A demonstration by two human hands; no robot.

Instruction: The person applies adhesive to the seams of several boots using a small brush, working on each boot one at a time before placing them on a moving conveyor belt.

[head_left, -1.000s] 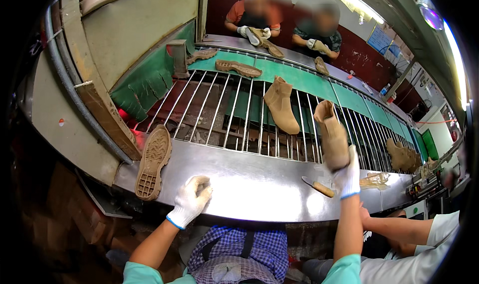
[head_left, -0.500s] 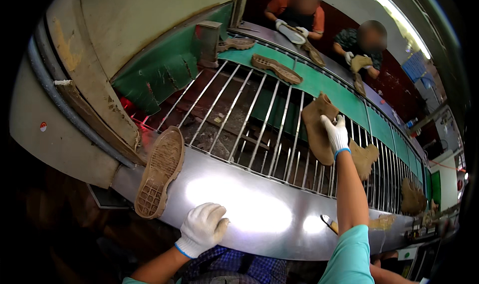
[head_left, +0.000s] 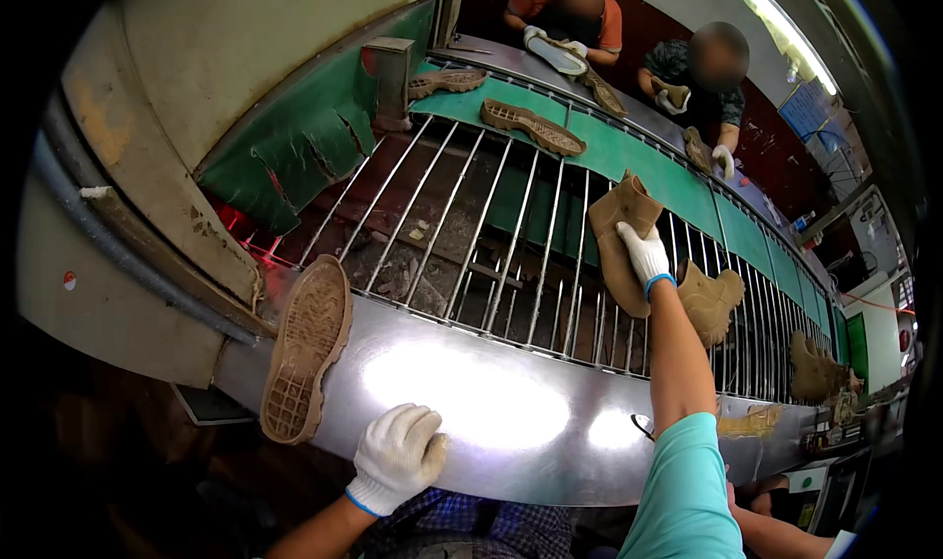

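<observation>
Evidently mid-handling, my right hand [head_left: 645,254] sets its fingers against a tan ankle boot [head_left: 619,272] on the metal rack [head_left: 479,227], grip unclear, my left [head_left: 401,453] loosely curled and empty by the counter [head_left: 530,461]; moving it would call for a firm hold.

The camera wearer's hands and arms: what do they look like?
The left hand and right hand wear white gloves with blue-edged cuffs; the left one looks tan-tinged in places. A light turquoise sleeve shows on the right arm. No cables show.
</observation>
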